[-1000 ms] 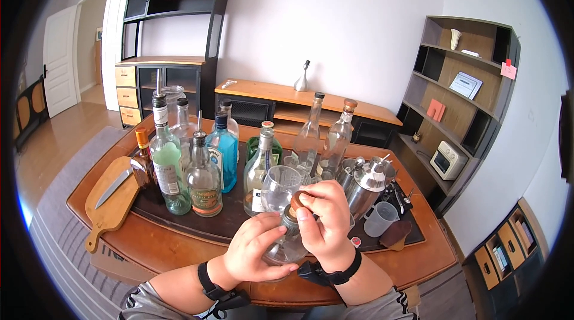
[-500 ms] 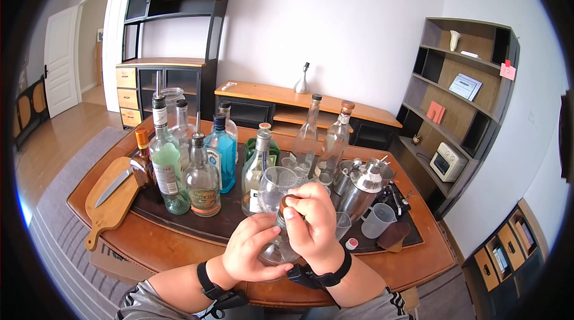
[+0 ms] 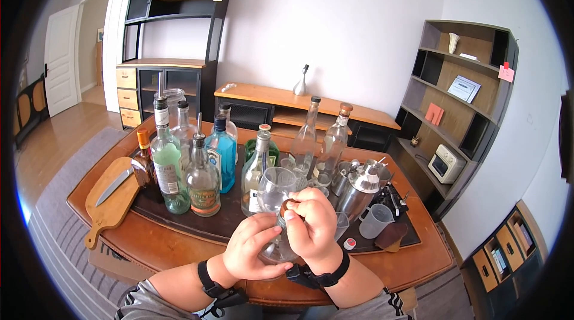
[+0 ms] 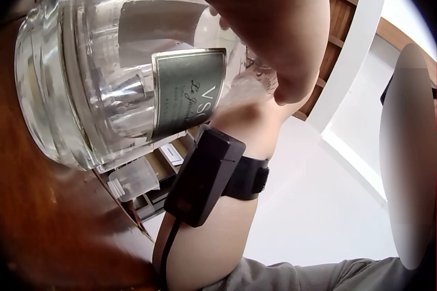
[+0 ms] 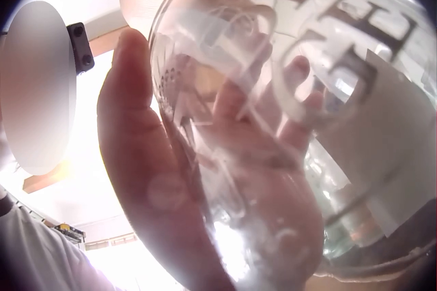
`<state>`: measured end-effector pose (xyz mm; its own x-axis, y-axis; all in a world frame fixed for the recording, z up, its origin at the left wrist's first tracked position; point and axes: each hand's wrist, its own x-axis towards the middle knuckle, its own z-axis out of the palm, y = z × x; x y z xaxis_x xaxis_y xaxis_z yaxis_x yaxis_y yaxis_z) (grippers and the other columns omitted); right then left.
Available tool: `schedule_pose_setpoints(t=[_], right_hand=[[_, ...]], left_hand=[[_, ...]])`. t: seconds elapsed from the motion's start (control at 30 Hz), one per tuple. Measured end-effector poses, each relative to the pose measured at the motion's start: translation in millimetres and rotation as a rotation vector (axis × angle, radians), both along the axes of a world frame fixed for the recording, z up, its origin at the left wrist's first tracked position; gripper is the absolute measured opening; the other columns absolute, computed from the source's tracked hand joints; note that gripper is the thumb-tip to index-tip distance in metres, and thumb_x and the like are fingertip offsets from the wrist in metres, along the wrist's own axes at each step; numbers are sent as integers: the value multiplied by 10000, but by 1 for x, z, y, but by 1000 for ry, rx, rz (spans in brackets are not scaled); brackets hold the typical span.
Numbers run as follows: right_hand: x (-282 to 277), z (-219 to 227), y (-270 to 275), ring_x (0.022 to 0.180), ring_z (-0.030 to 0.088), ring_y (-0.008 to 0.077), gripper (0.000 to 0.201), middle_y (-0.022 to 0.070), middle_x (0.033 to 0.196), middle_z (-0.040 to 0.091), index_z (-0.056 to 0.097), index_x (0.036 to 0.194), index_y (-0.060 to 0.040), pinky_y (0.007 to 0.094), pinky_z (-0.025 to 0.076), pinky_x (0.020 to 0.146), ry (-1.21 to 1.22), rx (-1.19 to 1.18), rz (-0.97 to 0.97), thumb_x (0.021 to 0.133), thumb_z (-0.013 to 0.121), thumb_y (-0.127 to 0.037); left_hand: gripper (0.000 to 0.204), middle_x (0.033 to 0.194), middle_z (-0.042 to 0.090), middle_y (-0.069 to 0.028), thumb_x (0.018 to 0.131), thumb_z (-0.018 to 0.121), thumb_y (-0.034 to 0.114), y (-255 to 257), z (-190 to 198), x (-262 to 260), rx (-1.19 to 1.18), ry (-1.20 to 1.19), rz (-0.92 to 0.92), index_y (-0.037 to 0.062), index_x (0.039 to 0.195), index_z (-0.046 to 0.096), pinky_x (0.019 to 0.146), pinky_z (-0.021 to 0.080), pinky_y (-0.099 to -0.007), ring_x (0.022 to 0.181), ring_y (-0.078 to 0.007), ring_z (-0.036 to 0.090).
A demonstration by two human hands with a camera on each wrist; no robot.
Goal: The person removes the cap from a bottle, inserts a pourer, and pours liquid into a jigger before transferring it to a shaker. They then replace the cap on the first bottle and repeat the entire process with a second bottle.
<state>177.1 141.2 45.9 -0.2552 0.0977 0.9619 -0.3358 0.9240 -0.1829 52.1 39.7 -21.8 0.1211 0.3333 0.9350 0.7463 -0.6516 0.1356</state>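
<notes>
A clear glass bottle [image 3: 278,250] stands at the front edge of the table between both hands. The left hand [image 3: 250,249] curls round its upper body, thumb low and fingers near the neck. The right hand [image 3: 313,224] pinches the brown round stopper [image 3: 288,205] at the bottle's mouth. In the left wrist view the bottle [image 4: 116,100] shows a dark label reading "VS". Through the glass [image 5: 341,100] in the right wrist view, the left hand's fingers appear with raised letters in front. A clear rounded glass [image 3: 277,185] is just behind the stopper.
Several bottles [image 3: 205,185] stand on the dark mat to the left and behind. A steel shaker [image 3: 357,191], a plastic jug [image 3: 375,221] and a small red-and-white cap [image 3: 350,243] are to the right. A knife [image 3: 112,187] lies on the cutting board [image 3: 103,215] at left.
Over the last second both hands, bottle and stopper have shifted slightly left and a little down, mostly in the first half. The right hand keeps its pinch on the stopper.
</notes>
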Motion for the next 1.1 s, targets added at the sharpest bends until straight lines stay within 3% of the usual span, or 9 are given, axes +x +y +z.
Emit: schedule_pose_setpoints(t=[0.13,0.23,0.57,0.7,0.8,0.83,0.93,1.07,1.1], right_hand=[[0,0,1,728,610,281,79,171,864,607,558,801,6,351,510,666,-4,15,-7,796,626,46],[0,2,-2,716,628,335,65,166,799,606,594,789,7,383,525,636,17,-18,-15,783,658,4],[0,5,1,675,626,334,76,154,769,605,600,792,-5,384,522,604,25,-11,4,774,674,-2],[6,15,11,669,626,315,103,120,771,613,607,803,-27,386,508,585,-64,78,7,774,704,-46],[25,37,15,701,652,312,125,154,804,641,617,842,-3,365,514,611,-310,176,-12,771,712,-39],[27,43,14,678,616,292,123,90,813,628,638,825,-50,385,473,576,-317,154,1,796,737,-116],[48,61,14,668,615,288,117,91,801,629,653,842,-49,379,479,575,-395,229,-89,796,739,-114],[69,72,11,660,641,280,119,102,761,655,658,794,-14,347,496,594,-326,52,-109,786,744,-96],[74,70,12,697,656,274,137,115,802,668,673,857,-6,356,502,608,-341,19,-75,794,743,-106]], left_hand=[[785,1150,600,-229,659,894,319,0,1,0,-9,3,-9,4,1267,511,902,499,-475,1052,-404,614],[785,1155,600,-230,657,896,318,1,-2,-1,-3,-4,-8,7,1269,514,904,498,-471,1058,-404,613],[791,1168,602,-232,658,903,326,0,-1,-1,-14,-8,-15,9,1274,523,909,498,-460,1068,-402,616],[784,1177,604,-224,660,904,332,0,1,-1,-30,-5,-4,6,1272,536,914,497,-456,1087,-395,614],[778,1184,602,-212,662,903,336,0,0,-2,-44,-3,-5,9,1270,544,921,496,-453,1099,-392,611],[776,1184,602,-209,662,903,336,-1,2,-2,-44,2,-5,10,1268,545,922,496,-453,1100,-393,610],[769,1183,601,-199,663,902,332,-2,1,-2,-41,-5,-19,7,1263,548,923,496,-453,1103,-393,610],[765,1184,603,-200,663,902,323,-4,3,-1,-40,-10,-23,4,1261,548,927,497,-451,1105,-393,610],[767,1185,603,-200,661,903,321,-4,4,0,-38,-10,-22,3,1262,547,928,496,-452,1103,-395,610]])
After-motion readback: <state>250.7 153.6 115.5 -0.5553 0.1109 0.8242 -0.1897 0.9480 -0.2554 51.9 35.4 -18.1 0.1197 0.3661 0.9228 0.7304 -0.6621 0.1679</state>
